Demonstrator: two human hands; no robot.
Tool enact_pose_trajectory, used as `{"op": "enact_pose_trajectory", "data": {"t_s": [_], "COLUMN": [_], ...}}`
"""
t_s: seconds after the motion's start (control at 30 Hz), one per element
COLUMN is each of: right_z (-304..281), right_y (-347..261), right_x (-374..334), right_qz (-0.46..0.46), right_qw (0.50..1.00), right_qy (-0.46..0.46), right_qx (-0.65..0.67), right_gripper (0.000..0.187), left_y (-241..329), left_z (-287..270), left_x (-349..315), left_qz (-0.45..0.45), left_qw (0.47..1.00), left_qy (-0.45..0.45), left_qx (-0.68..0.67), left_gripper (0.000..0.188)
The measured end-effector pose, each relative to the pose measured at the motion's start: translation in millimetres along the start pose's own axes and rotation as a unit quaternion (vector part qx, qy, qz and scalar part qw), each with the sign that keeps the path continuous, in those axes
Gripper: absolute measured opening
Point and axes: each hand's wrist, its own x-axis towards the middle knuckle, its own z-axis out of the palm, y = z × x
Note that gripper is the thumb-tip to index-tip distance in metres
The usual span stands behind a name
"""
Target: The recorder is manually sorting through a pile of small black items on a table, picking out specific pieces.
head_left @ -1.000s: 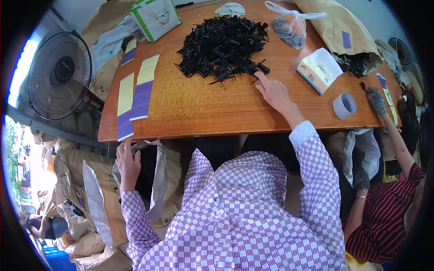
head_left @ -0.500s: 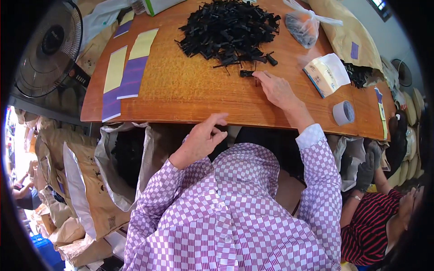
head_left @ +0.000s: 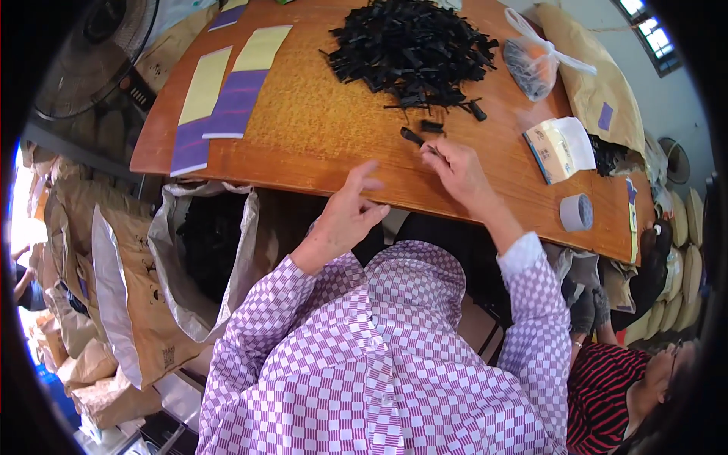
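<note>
My right hand (head_left: 460, 178) is closed over the table, its thumb and fingers pinching a slim black plastic part (head_left: 412, 136) whose end sticks out to the left. Just beyond it lies one loose black piece (head_left: 432, 127), and another short black piece (head_left: 477, 111) rests a little farther off to the right. A large heap of similar black plastic parts (head_left: 413, 49) covers the far middle of the tabletop. Near the table's front edge my left hand (head_left: 341, 220) hovers with thumb and fingers apart, holding nothing.
On the wooden table (head_left: 303, 136) lie yellow-and-purple strips (head_left: 235, 102), a tissue pack (head_left: 557, 148), a tape roll (head_left: 576, 212) and a tied plastic bag (head_left: 531, 68). An open sack (head_left: 163, 265) stands left below the edge. Another person (head_left: 614, 390) sits at right.
My right hand has drawn back toward me, a black part now jutting from its fingers. My left hand stays near the edge, fingers still apart. The whole view has shifted slightly.
</note>
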Motion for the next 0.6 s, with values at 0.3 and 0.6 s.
{"op": "enact_pose_trajectory", "data": {"t_s": [0.3, 0.6], "right_z": [45, 47], "right_y": [-70, -80], "right_x": [-27, -36], "right_qz": [0.147, 0.098], "right_qw": [0.951, 0.955], "right_qy": [-0.077, -0.07], "right_qx": [0.262, 0.269], "right_gripper": [0.013, 0.021], "left_y": [-1, 16], "left_z": [3, -7], "left_x": [-1, -22], "left_qz": [0.077, 0.048], "left_qw": [0.997, 0.994], "left_qy": [0.01, 0.005], "left_qx": [-0.014, 0.097], "left_gripper": [0.069, 0.048]}}
